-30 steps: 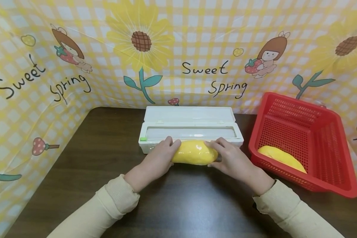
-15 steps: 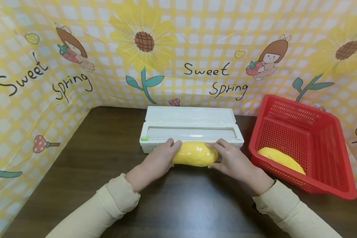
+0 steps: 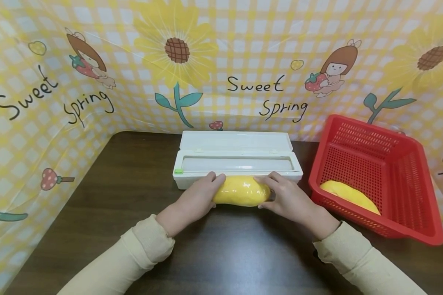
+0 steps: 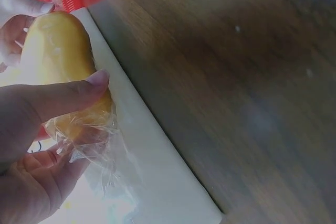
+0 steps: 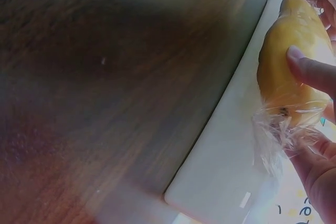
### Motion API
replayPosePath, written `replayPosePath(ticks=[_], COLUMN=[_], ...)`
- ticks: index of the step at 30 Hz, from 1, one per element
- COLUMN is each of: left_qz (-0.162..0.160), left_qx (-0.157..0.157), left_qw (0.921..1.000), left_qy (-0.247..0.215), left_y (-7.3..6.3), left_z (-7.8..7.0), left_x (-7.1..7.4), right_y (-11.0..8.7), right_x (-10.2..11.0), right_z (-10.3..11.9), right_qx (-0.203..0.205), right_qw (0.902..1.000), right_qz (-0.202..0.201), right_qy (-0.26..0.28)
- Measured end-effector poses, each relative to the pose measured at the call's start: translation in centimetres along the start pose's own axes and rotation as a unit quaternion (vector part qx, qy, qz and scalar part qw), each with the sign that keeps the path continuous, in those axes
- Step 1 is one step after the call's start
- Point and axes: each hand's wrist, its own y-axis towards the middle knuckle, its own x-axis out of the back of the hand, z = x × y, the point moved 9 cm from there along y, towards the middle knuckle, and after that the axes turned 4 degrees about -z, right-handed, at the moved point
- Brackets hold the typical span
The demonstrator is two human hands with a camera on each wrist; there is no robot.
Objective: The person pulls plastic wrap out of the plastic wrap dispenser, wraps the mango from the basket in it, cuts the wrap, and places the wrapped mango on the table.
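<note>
A long, rounded yellow fruit [image 3: 241,190], shiny with clear cling film, is held lengthwise between both hands in front of a white film dispenser. My left hand [image 3: 193,198] grips its left end, thumb [image 4: 79,95] on the near side and fingers behind. At the other end my right hand [image 3: 293,200] holds it the same way, its thumb [image 5: 310,69] pressed on the skin. Bunched, crinkled cling film [image 4: 107,148] gathers around the fruit's left end in the left wrist view. More loose film [image 5: 275,137] puckers at the right end. Some fingers are hidden behind the fruit.
The white dispenser [image 3: 299,174] stands with its lid [image 3: 236,141] raised, showing a film roll [image 3: 240,164] and a green slider [image 3: 179,171]. To the right, a red perforated basket [image 3: 428,188] holds another yellow fruit [image 3: 350,196]. A patterned cloth [image 3: 258,49] rises behind the dark wooden table [image 3: 229,254].
Both hands keep their grip on the fruit with barely any movement. The whole view shifts slightly; the basket and dispenser stay in place.
</note>
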Motion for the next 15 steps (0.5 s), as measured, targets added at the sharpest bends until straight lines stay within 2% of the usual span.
replayPosePath(ticks=[15], left_qz=[0.005], left_qx=[0.006], left_qw=[0.9999], left_qy=[-0.012], left_y=[0.02], left_z=[0.05], left_x=[-0.52], right_y=[-0.17], right_x=[-0.78], right_z=[-0.51], right_qx=[-0.002], right_qw=[1.0], right_qz=[0.009], right_qy=[0.004])
